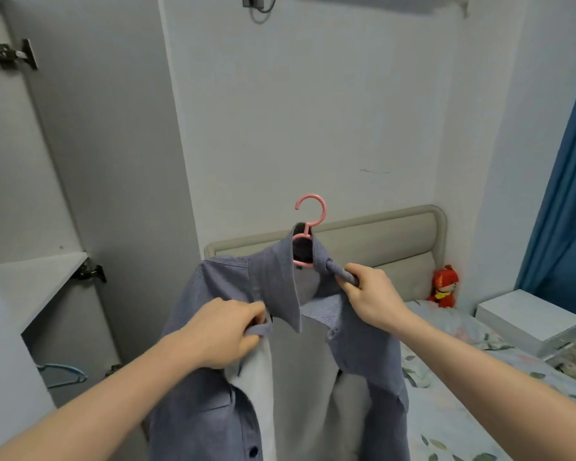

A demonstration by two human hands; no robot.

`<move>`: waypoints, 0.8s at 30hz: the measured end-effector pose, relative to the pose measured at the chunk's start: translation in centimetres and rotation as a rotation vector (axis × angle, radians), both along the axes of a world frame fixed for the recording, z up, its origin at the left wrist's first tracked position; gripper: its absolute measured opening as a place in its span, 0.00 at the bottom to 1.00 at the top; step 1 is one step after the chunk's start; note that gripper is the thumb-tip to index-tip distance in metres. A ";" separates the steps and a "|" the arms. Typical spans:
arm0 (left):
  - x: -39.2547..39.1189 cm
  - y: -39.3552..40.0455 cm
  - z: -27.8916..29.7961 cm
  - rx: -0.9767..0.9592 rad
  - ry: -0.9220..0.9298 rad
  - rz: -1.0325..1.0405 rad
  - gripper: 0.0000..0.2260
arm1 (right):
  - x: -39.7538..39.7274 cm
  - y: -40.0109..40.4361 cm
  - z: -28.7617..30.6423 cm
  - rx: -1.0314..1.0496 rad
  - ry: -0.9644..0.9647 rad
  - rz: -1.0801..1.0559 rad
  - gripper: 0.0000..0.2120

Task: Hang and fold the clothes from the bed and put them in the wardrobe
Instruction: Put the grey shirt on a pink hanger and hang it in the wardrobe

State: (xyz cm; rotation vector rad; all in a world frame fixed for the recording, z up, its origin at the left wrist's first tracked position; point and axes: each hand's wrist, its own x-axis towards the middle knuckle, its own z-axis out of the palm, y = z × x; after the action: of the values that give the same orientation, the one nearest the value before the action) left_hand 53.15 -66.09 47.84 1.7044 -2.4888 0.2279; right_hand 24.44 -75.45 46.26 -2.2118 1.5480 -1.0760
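A: Blue shirt (280, 377) on pink hanger (308, 227), held up in front of the headboard (379, 241). Left hand (220, 331) pinches the placket, right hand (369, 297) pinches the collar.

B: Risk: uneven tugging could slide a shoulder off, dropping the shirt short of the wardrobe (47, 194), left of the headboard.

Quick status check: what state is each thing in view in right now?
Blue shirt: on the hanger, front unbuttoned, held up in the air.
Pink hanger: inside the collar, hook free, hooked on nothing.
Left hand: grip on the shirt's left front edge.
Right hand: grip on the collar.
Wardrobe door: open.
Blue hanger: hanging in the wardrobe, bare.
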 end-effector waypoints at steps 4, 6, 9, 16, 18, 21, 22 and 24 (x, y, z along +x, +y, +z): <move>1.1 -0.6 1.7 -0.059 0.243 0.064 0.20 | -0.5 0.3 0.2 0.005 0.000 0.014 0.17; 1.5 -2.0 3.0 -0.304 0.399 0.028 0.18 | -0.2 0.5 0.2 -0.001 0.001 0.029 0.16; 2.0 -3.9 4.1 -0.192 0.367 0.041 0.16 | 0.8 1.1 0.4 -0.013 0.012 0.068 0.15; 2.8 -6.2 1.8 -0.176 0.453 0.122 0.08 | -0.6 1.4 0.5 -0.048 -0.046 0.124 0.10; 3.3 -6.5 1.5 -0.225 0.473 0.128 0.08 | -2.4 1.2 -0.6 -0.009 -0.045 0.042 0.12; 3.5 -6.8 1.4 -0.261 0.498 0.124 0.07 | -4.7 1.0 -2.9 0.052 0.004 -0.065 0.09; 3.5 -6.9 1.4 -0.275 0.508 0.129 0.07 | -5.1 1.0 -3.3 0.072 0.020 -0.076 0.11; 3.3 -7.2 1.4 -0.292 0.532 0.149 0.08 | -5.1 1.0 -3.8 0.079 0.057 -0.086 0.18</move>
State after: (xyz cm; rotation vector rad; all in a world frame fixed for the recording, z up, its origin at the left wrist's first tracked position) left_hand 56.40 -73.27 49.23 1.5750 -1.8544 0.1212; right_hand 19.39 -74.46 42.45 -2.1598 1.6935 -0.9651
